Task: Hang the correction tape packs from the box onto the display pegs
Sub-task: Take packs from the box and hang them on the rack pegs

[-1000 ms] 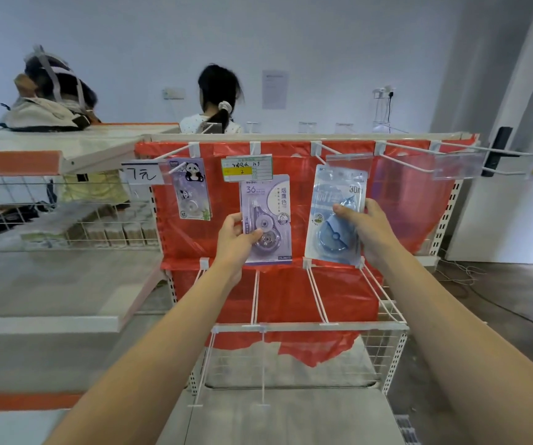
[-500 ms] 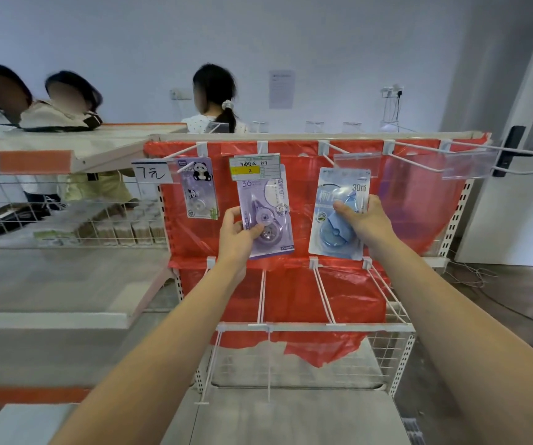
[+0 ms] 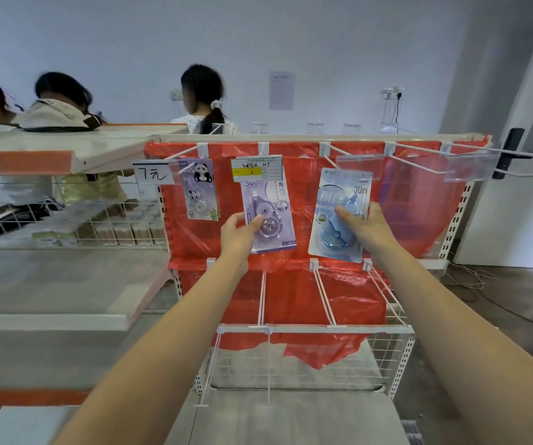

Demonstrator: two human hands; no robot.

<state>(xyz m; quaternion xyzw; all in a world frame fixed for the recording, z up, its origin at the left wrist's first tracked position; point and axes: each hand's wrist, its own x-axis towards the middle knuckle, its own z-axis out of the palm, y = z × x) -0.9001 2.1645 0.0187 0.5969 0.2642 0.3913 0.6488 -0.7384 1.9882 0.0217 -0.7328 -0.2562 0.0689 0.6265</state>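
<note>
My left hand (image 3: 239, 234) pinches the lower left of a purple correction tape pack (image 3: 270, 213), whose top sits behind the green and yellow price tag (image 3: 256, 168) at the front of a peg. In my right hand (image 3: 366, 228) is a blue correction tape pack (image 3: 339, 216), gripped at its middle and held up under the clear label holder (image 3: 359, 167) of the neighbouring peg. A panda-print pack (image 3: 200, 189) hangs on the peg to the left. The box is out of view.
Red plastic sheet (image 3: 403, 207) backs the white display rack. More pegs (image 3: 419, 163) with clear label holders jut out at the right. A wire basket (image 3: 387, 358) with white dividers sits below. Three people stand behind the shelves at the left.
Both packs have risen toward the pegs. The purple pack's top has slid up behind the price tag, and the blue pack has tilted slightly under its label holder.
</note>
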